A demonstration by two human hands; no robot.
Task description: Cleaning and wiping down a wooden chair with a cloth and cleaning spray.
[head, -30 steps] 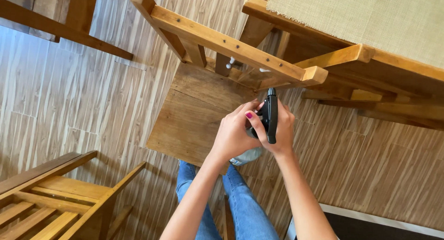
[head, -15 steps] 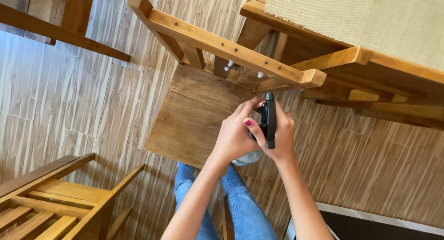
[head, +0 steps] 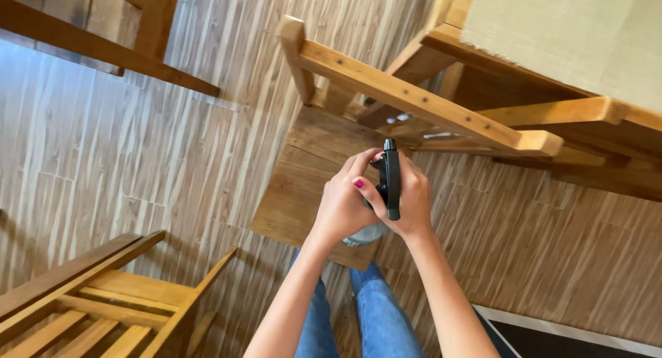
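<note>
Two hands, the left hand (head: 343, 205) and right hand (head: 412, 205), are clamped together around a slim black device (head: 391, 179), held upright in that grip above a low wooden stool (head: 303, 172), apparently for steadiness.
</note>
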